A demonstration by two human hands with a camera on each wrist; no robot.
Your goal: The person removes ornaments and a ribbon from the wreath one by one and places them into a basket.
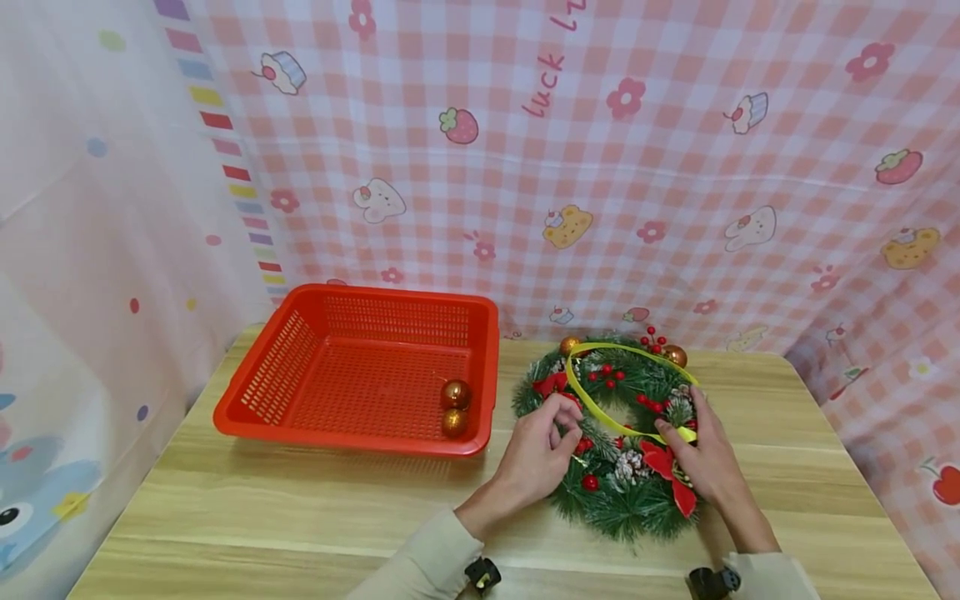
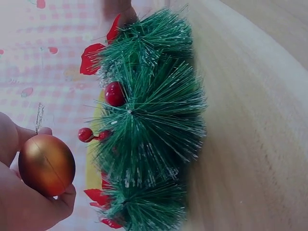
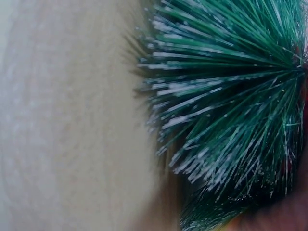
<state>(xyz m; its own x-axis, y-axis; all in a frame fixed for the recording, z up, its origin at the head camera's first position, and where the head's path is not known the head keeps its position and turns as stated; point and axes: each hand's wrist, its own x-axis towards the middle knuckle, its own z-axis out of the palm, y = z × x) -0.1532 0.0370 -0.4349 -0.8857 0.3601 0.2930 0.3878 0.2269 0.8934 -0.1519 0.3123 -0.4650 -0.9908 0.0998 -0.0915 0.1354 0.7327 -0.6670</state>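
Note:
A green pine wreath (image 1: 626, 508) lies on the table, dressed with red berries, pinecones and red flowers. A yellow ribbon (image 1: 592, 407) forms a loop across its top. At the wreath's left side, my left hand (image 1: 536, 446) pinches a copper-coloured bauble (image 2: 46, 165) with a thin string; the hand hides this bauble in the head view. My right hand (image 1: 708, 458) is at the wreath's right side, its thumb over the yellow ribbon and its fingers along the outer edge. Green needles (image 3: 231, 96) fill much of the right wrist view.
A red plastic basket (image 1: 352, 437) stands on the table to the left, with two copper baubles (image 1: 455, 395) in its right corner. Two more baubles sit at the wreath's far edge, one of them at the right (image 1: 676, 356). A checked cloth (image 1: 525, 183) hangs behind the table.

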